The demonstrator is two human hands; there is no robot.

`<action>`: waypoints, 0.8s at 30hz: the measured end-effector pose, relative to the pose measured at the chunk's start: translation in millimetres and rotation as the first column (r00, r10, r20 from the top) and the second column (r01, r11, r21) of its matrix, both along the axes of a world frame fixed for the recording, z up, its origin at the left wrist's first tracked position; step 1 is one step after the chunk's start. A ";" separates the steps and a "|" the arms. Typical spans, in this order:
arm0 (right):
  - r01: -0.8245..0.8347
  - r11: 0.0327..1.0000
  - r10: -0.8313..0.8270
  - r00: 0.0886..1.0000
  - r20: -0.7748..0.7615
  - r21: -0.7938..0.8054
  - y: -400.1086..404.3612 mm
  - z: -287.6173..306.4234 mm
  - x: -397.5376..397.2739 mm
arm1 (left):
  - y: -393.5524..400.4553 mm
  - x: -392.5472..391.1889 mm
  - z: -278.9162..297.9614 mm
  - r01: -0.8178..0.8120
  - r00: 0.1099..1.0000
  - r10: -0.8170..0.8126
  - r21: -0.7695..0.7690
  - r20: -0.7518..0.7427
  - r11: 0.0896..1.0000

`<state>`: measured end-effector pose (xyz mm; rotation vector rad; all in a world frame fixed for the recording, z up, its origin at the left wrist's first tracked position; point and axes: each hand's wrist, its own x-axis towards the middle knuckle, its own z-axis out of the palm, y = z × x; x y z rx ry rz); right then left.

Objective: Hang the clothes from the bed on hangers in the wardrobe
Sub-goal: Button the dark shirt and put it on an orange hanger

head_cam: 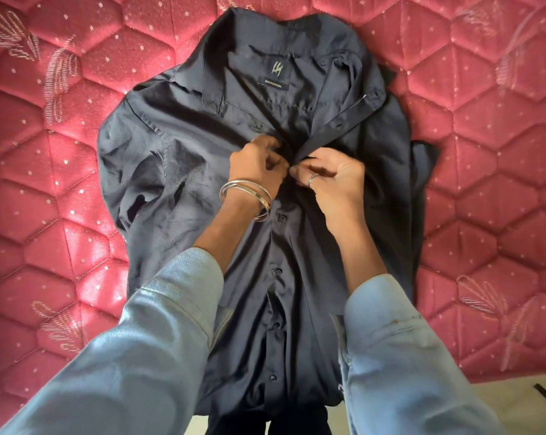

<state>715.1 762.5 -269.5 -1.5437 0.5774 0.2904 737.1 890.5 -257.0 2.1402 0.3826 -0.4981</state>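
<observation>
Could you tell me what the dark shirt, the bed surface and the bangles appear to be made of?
Dark shirt: thin woven cloth, perhaps cotton blend; soft sheen, fine creases.
Bed surface: red quilted fabric, glossy, satin-like; stitched hexagons catch light.
Bangles: polished silver-coloured metal, judging by bright reflections.

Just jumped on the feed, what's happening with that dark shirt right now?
A person in light blue sleeves is leaning over a dark shirt spread face up on the red quilted mattress. The left hand and right hand meet at the front opening, each pinching an edge of the fabric at a button just below the open collar. The buttons lower down look fastened. No hanger or wardrobe is in view, so the hanging is not yet done.
</observation>
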 end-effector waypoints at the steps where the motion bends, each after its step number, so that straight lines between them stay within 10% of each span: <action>1: -0.030 0.999 0.031 0.999 0.015 -0.040 -0.6 -0.2 2.3 | -0.1 -0.3 0.0 -0.031 0.999 0.030 -0.032 -0.032 0.999; 9: -0.135 0.895 0.209 0.969 0.131 -0.426 7.3 -2.9 -2.7 | -7.8 -1.8 1.6 -0.206 0.974 0.196 -0.083 -0.117 0.975; 21: 0.022 0.971 -0.016 1.000 0.024 -0.237 11.1 2.8 -12.6 | -13.0 -4.7 -0.1 -0.308 0.947 0.300 -0.058 -0.110 0.950; 24: -0.031 0.890 0.110 0.983 0.147 -0.456 13.4 12.3 -10.8 | -16.7 -4.3 2.9 -0.277 0.957 0.276 0.004 -0.084 0.961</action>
